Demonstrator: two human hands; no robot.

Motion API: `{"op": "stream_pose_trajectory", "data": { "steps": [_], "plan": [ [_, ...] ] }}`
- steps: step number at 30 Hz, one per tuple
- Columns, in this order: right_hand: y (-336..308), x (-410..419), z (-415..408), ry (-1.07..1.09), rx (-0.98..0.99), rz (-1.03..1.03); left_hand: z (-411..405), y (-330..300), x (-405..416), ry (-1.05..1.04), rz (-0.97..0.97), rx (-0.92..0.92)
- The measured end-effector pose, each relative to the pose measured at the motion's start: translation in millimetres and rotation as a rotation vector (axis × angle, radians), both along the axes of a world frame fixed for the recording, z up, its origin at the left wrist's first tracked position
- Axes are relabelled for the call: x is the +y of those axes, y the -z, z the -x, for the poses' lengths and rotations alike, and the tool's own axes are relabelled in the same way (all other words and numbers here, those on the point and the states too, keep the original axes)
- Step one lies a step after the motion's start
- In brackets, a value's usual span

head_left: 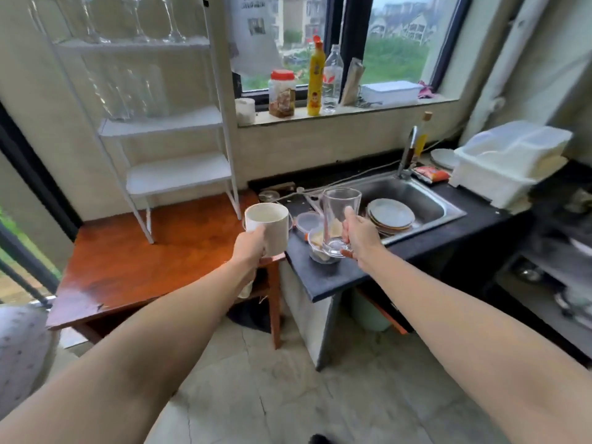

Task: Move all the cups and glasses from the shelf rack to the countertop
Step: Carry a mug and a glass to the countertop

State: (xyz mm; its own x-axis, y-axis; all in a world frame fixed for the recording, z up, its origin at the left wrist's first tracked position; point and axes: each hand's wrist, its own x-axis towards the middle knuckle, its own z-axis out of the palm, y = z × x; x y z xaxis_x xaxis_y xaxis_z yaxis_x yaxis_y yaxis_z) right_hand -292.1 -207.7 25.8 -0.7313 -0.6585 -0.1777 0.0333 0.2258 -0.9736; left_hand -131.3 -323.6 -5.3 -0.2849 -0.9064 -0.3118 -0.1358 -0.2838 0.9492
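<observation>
The left hand (253, 248) is clenched around a white mug (268, 227), held upright in the air over the near right corner of the wooden table (134, 270). The right hand (358, 238) grasps a clear glass mug (339, 219) by its handle side, upright too, above the near left end of the dark countertop (330, 277). Just under the glass mug sits a small bowl (322, 251) with food scraps, and round lids (307, 221) lie beside it, with the sink (416, 200) and its stacked plates (390, 216) to the right.

The risk, as I judge it, is in setting down: that end of the countertop is crowded, so a mug put down without care could land on the bowl or a lid and tip, or sit too near the edge.

On the white shelf rack (179, 126) at the far left, stemmed glasses (134, 20) on top are cut off by the frame, and tumblers (128, 91) on the next shelf are blurred, so I cannot count them. The lower shelves look bare.
</observation>
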Motion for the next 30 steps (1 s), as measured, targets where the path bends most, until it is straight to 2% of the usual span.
{"op": "stream_pose_trajectory", "data": {
  "steps": [11,17,25,30],
  "plan": [
    [42,207,59,0.413,-0.196,-0.072,123,30,152,0.437,-0.125,-0.105],
    [53,334,119,0.632,-0.148,-0.102,228,44,262,0.652,-0.146,-0.124],
    [59,505,211,0.813,-0.072,-0.185,352,52,434,0.899,-0.146,-0.12],
    [63,589,252,0.939,-0.109,-0.172,420,57,516,1.02,-0.146,-0.161]
  ]
}}
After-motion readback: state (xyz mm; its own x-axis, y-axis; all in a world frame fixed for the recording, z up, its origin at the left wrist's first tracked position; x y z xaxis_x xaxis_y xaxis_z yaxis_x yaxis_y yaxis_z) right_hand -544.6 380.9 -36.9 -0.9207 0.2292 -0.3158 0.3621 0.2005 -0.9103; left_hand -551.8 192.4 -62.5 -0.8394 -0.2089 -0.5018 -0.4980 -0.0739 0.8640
